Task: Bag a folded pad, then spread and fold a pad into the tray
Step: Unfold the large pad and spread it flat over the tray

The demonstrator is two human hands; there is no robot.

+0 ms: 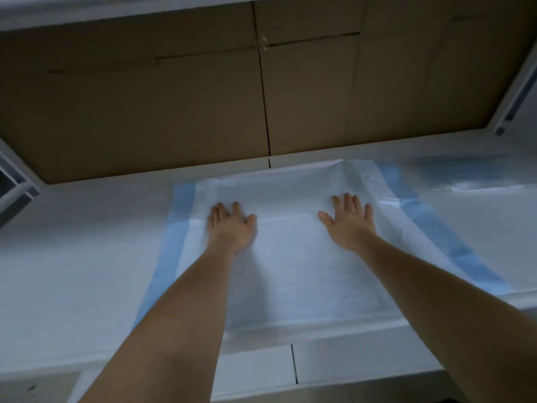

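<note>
White, blue-bordered pad (293,257) spread flat on the pale tabletop (72,257), near edge hanging just over the front. Left hand (231,225) and right hand (348,222) both palm-down on its far half, fingers straight and slightly spread, pinching nothing; pad lying directly under each grip and reaching past both on every side. Blue strips outside each hand. Brown cardboard (174,97) wall behind. Clear plastic bag (476,178) far right.

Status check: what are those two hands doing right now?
Left hand and right hand flat, pressing the pad. Pad spread open. Nothing in the way.
</note>
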